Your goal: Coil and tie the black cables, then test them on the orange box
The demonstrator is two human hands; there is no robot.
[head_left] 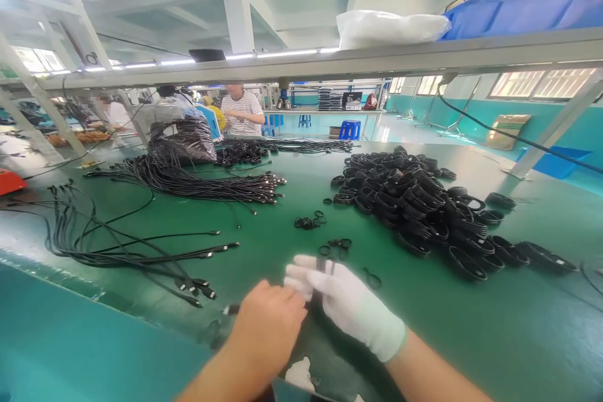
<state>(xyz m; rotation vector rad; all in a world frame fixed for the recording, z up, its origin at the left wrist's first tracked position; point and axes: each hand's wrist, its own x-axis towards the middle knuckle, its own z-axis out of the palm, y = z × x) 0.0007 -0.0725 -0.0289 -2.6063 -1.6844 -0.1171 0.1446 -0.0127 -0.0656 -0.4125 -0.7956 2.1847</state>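
My left hand point(271, 323), bare, is closed near the table's front edge. From its left side sticks out a black cable with a metal plug point(230, 309). My right hand point(346, 301), in a white glove, is beside it, slightly blurred, with dark cable point(319, 282) between its thumb and fingers. The fingertips of both hands nearly meet, and the rest of the cable is hidden by them. Small black rings point(339, 245) lie just beyond my right hand, with another small group of rings point(308, 222) farther back.
Coiled black cables point(414, 195) form a large pile on the right. Straight cables point(198, 185) lie bundled at the back left, with loose cables point(141, 257) nearer. A plastic bag point(181, 135) stands behind them. A shelf beam point(301, 69) crosses overhead. A co-worker point(242, 110) is beyond the table.
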